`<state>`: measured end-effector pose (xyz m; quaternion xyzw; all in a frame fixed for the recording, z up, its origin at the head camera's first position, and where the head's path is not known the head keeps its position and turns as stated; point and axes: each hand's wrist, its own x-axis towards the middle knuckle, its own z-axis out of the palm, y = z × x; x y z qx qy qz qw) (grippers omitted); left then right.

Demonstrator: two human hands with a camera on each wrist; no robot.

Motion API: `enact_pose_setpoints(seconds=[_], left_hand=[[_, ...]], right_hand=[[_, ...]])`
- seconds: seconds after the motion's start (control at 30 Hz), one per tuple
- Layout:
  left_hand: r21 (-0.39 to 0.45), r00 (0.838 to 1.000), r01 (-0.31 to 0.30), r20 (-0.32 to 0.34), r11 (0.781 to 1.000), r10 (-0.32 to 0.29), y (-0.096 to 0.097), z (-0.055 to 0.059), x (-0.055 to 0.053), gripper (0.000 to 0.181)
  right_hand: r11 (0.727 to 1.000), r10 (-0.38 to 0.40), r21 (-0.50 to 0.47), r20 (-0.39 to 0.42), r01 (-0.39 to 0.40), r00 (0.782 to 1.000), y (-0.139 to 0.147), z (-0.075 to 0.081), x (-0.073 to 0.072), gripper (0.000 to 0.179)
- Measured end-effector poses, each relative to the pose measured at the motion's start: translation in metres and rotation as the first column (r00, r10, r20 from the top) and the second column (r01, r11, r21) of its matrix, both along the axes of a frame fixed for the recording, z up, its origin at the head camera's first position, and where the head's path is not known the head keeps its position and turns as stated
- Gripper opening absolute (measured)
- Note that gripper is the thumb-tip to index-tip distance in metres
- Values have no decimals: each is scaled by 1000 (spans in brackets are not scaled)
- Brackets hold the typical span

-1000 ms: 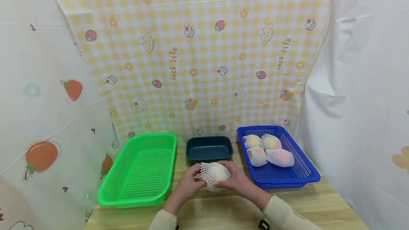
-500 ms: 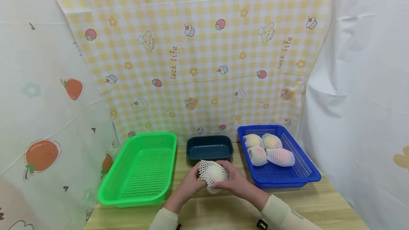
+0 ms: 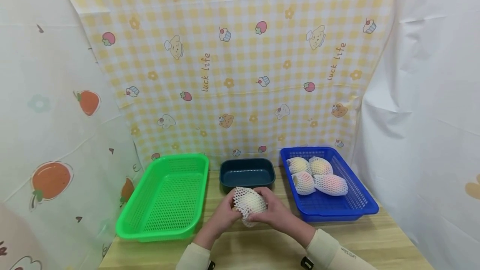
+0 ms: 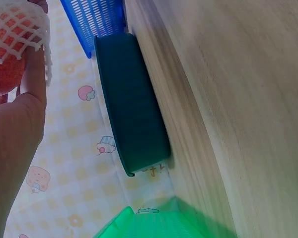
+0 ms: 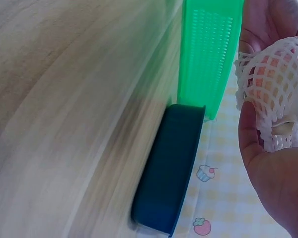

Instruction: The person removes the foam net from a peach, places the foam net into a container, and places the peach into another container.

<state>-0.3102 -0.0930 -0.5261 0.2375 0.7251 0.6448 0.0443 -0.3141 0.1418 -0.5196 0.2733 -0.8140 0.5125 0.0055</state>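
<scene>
Between my two hands, in the head view, is a round fruit in a white foam net (image 3: pixel 250 202), held above the table in front of the dark box. My left hand (image 3: pixel 223 216) grips it from the left, and my right hand (image 3: pixel 276 212) holds the right side with thumb and fingers. The left wrist view shows bare speckled red fruit skin (image 4: pixel 6 75) below the net's edge, beside the left hand (image 4: pixel 17 124). In the right wrist view, the foam net (image 5: pixel 274 82) lies between the right hand's thumb and fingers (image 5: pixel 249 130). Some fingers are hidden behind the fruit.
A green basket (image 3: pixel 123 219) stands at the left with its mesh floor bare. Behind my hands is a dark teal box (image 3: pixel 247 188). The blue basket (image 3: pixel 337 212) at the right holds several net-wrapped fruits (image 3: pixel 331 184). A patterned cloth (image 3: pixel 240 61) hangs behind.
The netted fruit has tilted and shifted slightly left between my hands, which have moved little. Several wrapped fruits still lie in the blue basket.
</scene>
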Motion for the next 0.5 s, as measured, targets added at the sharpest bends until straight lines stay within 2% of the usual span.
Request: enact_pose_setpoints(seconds=[0.17, 0.23, 0.4, 0.5], left_hand=[[-14, 999, -30, -27, 999, 30, -3, 1, -1, 71], [-17, 999, -35, -10, 999, 35, -4, 1, -1, 71], [-26, 999, -37, 4, 999, 37, -8, 3, 0, 68], [-37, 1000, -26, -12, 999, 26, -9, 4, 0, 66]], right_hand=[[1000, -7, -17, 7, 8, 1000, 3, 4, 2, 63], [1000, -18, -7, 2, 18, 1000, 5, 7, 2, 59], [1000, -21, 1, -6, 21, 1000, 11, 12, 0, 44], [1000, -9, 2, 0, 9, 1000, 15, 14, -1, 36]])
